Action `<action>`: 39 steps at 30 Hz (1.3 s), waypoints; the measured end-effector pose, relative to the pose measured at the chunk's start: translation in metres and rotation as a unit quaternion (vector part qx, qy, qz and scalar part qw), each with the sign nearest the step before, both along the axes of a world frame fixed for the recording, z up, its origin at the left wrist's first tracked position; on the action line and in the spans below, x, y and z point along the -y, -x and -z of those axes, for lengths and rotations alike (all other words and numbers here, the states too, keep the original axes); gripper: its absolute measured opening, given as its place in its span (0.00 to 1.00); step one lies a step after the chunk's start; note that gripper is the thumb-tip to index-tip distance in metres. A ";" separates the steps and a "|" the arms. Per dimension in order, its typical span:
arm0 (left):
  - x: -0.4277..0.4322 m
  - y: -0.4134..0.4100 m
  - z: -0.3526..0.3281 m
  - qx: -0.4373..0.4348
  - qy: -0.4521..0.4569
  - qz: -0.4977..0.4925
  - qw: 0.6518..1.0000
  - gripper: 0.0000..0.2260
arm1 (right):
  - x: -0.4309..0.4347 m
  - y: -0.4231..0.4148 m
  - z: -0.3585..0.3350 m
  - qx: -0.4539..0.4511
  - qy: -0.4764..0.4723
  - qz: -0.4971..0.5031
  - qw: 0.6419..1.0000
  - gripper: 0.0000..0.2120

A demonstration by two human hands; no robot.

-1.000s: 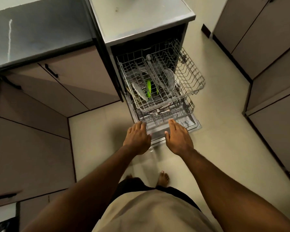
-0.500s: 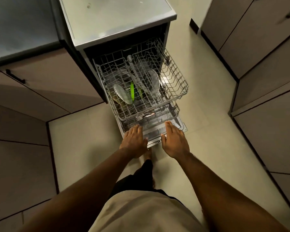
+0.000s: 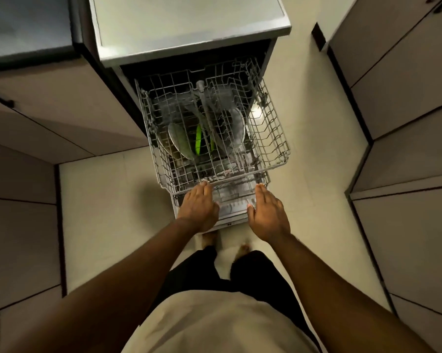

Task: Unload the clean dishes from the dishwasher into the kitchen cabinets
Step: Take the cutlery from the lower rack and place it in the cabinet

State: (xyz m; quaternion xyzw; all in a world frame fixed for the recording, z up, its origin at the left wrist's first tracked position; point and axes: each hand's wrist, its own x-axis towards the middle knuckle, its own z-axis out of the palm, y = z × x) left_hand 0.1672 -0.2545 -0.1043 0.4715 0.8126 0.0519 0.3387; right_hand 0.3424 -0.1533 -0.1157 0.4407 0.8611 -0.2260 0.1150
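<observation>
stage: early in the unload; rack access only, no dish in hand.
dishwasher: upper centre of frame, door dropped flat, upper rack slid out over it.
lower rack: front edge showing just under the upper one, centre of frame.
load: grey plates standing on edge, seen through the upper rack's wires, plus one bright green piece between them. Probably sitting in the lower rack; can't tell for sure through the mesh. Some cutlery-like glint near the front rim, too blurred to call.
left hand: fingers straight and together, tips at the front rim of the upper rack, left of centre. Holding nothing.
right hand: flat, fingers extended, thumb out, tips near the rack's front right. Contact unclear. Holding nothing.
hands overall: apart, one each side of the rack front, over the open door.
cabinets: right side of frame, more at left, all doors closed.
worktop: upper left of frame, bare where visible.
done: door open, rack out.
left: essentially everything. Every visible dish to lift out, a cabinet to open, dishes to shelve, racks and door to close.
next, likely: push the upper rack in or aside to reach the plates.
</observation>
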 end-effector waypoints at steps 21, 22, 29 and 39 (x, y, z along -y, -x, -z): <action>-0.067 -0.027 0.103 -0.007 0.081 -0.090 0.993 0.32 | -0.087 0.028 0.115 0.040 0.065 -0.136 0.988 0.40; -0.064 -0.024 0.115 -0.007 0.094 -0.076 0.993 0.32 | -0.086 0.030 0.126 0.046 0.061 -0.144 0.987 0.41; -0.047 -0.021 0.168 -0.016 0.118 -0.032 0.992 0.36 | -0.084 0.032 0.172 0.070 0.021 -0.189 0.979 0.46; -0.049 -0.028 0.185 -0.046 0.124 -0.047 0.990 0.33 | -0.083 0.031 0.189 0.056 0.014 -0.183 0.981 0.41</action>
